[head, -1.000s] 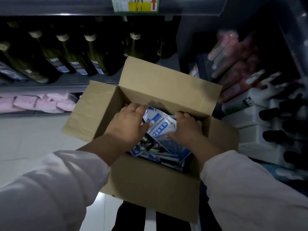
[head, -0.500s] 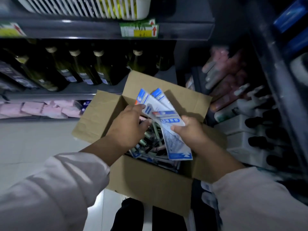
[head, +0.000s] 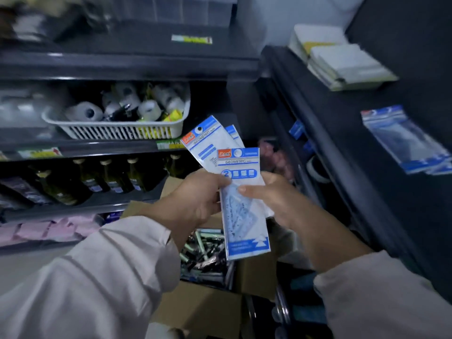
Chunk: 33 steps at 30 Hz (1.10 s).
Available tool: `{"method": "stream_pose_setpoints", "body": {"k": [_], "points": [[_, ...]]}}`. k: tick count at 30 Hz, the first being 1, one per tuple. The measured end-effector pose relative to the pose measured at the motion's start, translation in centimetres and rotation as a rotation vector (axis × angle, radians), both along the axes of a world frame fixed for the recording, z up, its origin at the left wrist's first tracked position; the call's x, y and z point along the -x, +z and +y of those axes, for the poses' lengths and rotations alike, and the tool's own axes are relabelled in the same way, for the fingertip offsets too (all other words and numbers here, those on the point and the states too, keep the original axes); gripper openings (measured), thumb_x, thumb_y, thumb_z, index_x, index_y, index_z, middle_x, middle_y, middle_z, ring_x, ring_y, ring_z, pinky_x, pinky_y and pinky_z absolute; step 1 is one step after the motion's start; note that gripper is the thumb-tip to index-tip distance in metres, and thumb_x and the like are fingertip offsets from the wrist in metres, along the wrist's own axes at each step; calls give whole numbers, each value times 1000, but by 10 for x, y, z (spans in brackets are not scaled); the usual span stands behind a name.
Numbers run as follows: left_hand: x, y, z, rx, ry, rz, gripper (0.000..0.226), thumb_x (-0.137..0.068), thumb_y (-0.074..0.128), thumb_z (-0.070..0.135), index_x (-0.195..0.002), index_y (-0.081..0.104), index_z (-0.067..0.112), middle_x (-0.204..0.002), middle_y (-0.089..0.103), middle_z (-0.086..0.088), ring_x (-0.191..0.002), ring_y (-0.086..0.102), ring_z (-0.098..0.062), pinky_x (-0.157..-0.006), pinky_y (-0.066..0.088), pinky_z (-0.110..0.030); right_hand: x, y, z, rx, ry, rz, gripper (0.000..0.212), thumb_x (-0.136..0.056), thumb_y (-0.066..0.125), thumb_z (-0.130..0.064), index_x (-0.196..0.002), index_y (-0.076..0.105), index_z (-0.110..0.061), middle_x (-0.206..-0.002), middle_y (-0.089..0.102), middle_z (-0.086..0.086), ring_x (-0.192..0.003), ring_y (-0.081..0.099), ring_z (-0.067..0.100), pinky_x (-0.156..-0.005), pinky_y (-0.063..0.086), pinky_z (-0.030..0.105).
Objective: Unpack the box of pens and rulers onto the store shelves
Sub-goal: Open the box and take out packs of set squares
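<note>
Both hands hold a fanned bunch of blue-and-white "Geometric" ruler packs (head: pixel 241 192) above the open cardboard box (head: pixel 203 307). My left hand (head: pixel 195 199) grips the packs from the left side. My right hand (head: pixel 271 196) pinches the front pack, thumb across its face. Inside the box lie several pens (head: pixel 205 253), partly hidden by my left sleeve. A stack of the same ruler packs (head: pixel 411 145) rests on the dark shelf (head: pixel 347 123) at the right.
A white basket (head: pixel 117 128) of tape rolls sits on the left shelf, with dark bottles (head: pixel 97 177) on the shelf below and pink packs (head: pixel 44 228) lower down. White notebooks (head: pixel 342 62) lie at the upper right shelf. Blur softens the edges.
The ruler packs have come up out of the box in both hands. My view has swung upward and to the right, bringing the basket shelf and the right-hand shelf with ruler packs into sight.
</note>
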State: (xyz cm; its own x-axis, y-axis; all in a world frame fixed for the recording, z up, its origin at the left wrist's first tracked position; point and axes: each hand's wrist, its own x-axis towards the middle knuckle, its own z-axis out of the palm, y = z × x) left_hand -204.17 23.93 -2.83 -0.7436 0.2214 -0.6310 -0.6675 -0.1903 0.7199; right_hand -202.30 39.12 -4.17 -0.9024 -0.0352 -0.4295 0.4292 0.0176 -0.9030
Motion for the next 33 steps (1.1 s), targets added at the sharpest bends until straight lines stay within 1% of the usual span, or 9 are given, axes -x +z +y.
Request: {"method": "stream_pose_setpoints", "body": {"k": [3, 7, 9, 12, 15, 18, 21, 26, 33], "points": [[7, 26, 18, -11, 77, 66, 23, -92, 49, 1, -111, 59, 10, -90, 70, -4, -65, 67, -15, -45, 51, -23, 1, 29, 16, -51, -113, 25, 29, -80, 74, -12, -105, 59, -7, -96, 73, 10, -78, 70, 23, -65, 55, 35], [20, 58, 39, -93, 186, 116, 25, -93, 49, 0, -115, 57, 9, -95, 70, -8, -70, 68, -19, -46, 54, -27, -7, 62, 47, -7, -101, -38, 23, -84, 70, -12, -101, 55, -10, -89, 73, 9, -79, 71, 24, -61, 55, 34], [27, 72, 51, -137, 205, 123, 28, -92, 50, 0, -118, 56, 6, -94, 69, -9, -68, 68, -20, -44, 53, -25, -12, 75, 66, -60, -101, -51, 24, -85, 67, -7, -106, 55, -7, -98, 72, 12, -86, 70, 23, -65, 54, 34], [32, 89, 75, -204, 192, 107, 19, -92, 53, 4, -109, 58, 8, -84, 70, -7, -56, 69, -18, -45, 54, -27, -16, 90, 96, -149, -195, 6, 16, -85, 65, -2, -99, 58, -7, -94, 69, 13, -80, 69, 21, -66, 55, 33], [32, 103, 104, -244, 138, 102, 7, -94, 52, 15, -97, 59, 14, -80, 71, -4, -63, 69, -19, -56, 55, -33, -16, 100, 123, -192, -275, 48, 10, -84, 64, 0, -82, 58, -8, -84, 66, 15, -71, 65, 23, -64, 54, 33], [35, 112, 132, -253, 113, 121, 9, -95, 51, 20, -97, 59, 15, -84, 72, -4, -72, 68, -20, -64, 54, -35, -17, 106, 150, -192, -309, 60, 16, -87, 60, -1, -75, 56, -10, -75, 65, 11, -64, 63, 18, -55, 51, 27], [40, 119, 162, -252, 73, 143, 14, -96, 51, 25, -103, 60, 16, -93, 73, -5, -78, 69, -21, -69, 55, -35, -19, 109, 179, -153, -371, 61, 21, -91, 56, -2, -73, 53, -13, -67, 64, 5, -65, 63, 18, -61, 54, 32], [51, 120, 203, -230, 70, 189, 16, -97, 50, 26, -109, 57, 19, -94, 72, -5, -79, 69, -21, -63, 53, -35, -19, 101, 229, -232, -489, 47, 15, -87, 57, -2, -76, 56, -12, -75, 63, 13, -71, 60, 28, -65, 46, 38], [65, 96, 224, -117, 118, 212, 14, -98, 48, 19, -111, 54, 20, -95, 70, -2, -81, 69, -20, -60, 53, -34, -11, 74, 289, -353, -732, -1, 10, -86, 55, -3, -81, 57, -11, -83, 64, 13, -70, 61, 23, -57, 47, 29]]}}
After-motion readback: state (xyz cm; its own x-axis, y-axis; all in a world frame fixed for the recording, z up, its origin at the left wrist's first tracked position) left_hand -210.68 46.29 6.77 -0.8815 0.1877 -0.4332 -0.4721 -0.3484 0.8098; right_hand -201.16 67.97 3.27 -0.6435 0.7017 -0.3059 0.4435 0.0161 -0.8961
